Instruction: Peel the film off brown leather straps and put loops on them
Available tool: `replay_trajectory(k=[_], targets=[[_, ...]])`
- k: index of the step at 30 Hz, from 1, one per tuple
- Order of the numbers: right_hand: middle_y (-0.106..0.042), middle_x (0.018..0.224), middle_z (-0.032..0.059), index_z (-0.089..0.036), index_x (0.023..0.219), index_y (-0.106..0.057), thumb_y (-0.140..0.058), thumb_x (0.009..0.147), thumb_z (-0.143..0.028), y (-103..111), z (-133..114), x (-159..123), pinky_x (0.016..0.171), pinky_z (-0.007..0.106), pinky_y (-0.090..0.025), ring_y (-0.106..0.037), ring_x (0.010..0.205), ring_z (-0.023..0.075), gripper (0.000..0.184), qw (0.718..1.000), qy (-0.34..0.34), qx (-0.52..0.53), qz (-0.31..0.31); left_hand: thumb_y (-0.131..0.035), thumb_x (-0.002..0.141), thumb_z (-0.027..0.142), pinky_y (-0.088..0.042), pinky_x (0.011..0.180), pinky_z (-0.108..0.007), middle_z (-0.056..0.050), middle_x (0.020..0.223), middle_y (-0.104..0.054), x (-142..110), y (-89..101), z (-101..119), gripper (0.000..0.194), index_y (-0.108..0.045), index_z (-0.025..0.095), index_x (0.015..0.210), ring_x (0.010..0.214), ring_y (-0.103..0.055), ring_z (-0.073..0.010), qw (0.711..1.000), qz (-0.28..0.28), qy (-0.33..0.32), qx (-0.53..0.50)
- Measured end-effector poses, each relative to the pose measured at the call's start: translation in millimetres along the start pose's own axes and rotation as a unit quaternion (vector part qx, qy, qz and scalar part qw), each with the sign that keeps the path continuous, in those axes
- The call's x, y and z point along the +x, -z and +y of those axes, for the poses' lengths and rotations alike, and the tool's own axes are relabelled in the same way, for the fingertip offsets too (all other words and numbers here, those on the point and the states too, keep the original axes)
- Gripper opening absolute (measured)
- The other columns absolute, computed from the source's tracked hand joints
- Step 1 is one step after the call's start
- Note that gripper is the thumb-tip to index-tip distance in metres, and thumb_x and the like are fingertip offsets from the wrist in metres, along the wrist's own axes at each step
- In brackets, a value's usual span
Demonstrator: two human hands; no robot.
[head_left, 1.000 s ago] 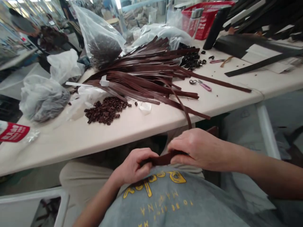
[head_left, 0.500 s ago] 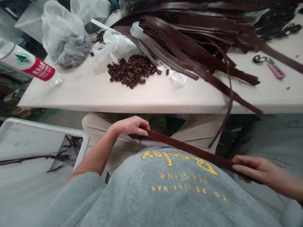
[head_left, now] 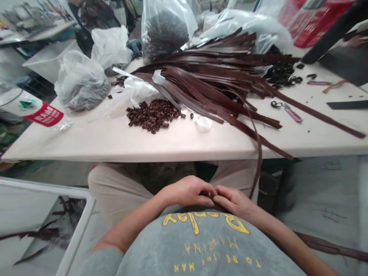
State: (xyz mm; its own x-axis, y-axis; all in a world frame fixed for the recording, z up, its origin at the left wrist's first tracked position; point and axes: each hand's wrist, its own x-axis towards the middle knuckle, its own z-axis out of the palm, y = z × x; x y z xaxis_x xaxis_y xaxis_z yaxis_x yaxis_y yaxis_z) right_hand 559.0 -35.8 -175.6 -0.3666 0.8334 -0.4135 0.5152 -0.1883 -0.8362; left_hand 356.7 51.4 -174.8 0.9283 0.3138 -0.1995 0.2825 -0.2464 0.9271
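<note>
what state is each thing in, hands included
Left hand, closed on a brown strap
Right hand, closed on the same strap
Strap bundle, fanned loosely across the table
Hanging strap, drooping over the table edge
Brown loops, heaped loose
Pink-handled snips, lying flat; blades open or shut unclear
Tall clear bag, standing, partly filled
Red-labelled bottle, partly out of frame
White tray, holding dark strips

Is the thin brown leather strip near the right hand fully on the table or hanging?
Partly hanging: the thin brown leather strip crosses the edge of the white table, down toward the right hand.
</note>
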Motion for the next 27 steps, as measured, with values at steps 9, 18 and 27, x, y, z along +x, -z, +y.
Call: replay_trajectory(k=[9,18,27], targets=[[-0.057,0.063,-0.0015,-0.022,0.071,-0.058,-0.049,0.087,-0.063,-10,35,-5,0.057,0.028,-0.044,-0.053,0.062,0.0173,0.045,0.991,-0.048,0.088,0.09,-0.074,0.072,0.032,-0.04,0.056,-0.022,0.002,0.064,-0.06,-12,2.2,-28,0.032,-0.071,0.014,0.098,0.055,-0.054,-0.0092,0.924,0.165,0.121,-0.322],[-0.073,0.083,0.002,-0.029,0.099,-0.072,-0.068,0.074,-0.048,-19,14,5,0.068,0.034,-0.056,-0.068,0.074,0.0243,0.032,0.954,0.005,0.028,0.298,-0.076,0.069,0.034,-0.044,0.056,-0.023,0.003,0.066,-0.06,28,-21.6,-22,0.035,-0.067,0.014,0.097,0.054,-0.055,-0.0088,0.891,0.271,0.082,-0.354],[-0.073,0.088,0.0033,-0.034,0.09,-0.075,-0.062,0.085,-0.057,-13,6,5,0.075,0.037,-0.057,-0.07,0.08,0.0263,0.027,0.929,0.077,-0.055,0.359,-0.085,0.056,0.04,-0.044,0.058,-0.024,0.002,0.064,-0.06,47,-28.7,-10,0.047,-0.068,0.013,0.091,0.055,-0.054,-0.0088,0.847,0.305,0.088,-0.427]])
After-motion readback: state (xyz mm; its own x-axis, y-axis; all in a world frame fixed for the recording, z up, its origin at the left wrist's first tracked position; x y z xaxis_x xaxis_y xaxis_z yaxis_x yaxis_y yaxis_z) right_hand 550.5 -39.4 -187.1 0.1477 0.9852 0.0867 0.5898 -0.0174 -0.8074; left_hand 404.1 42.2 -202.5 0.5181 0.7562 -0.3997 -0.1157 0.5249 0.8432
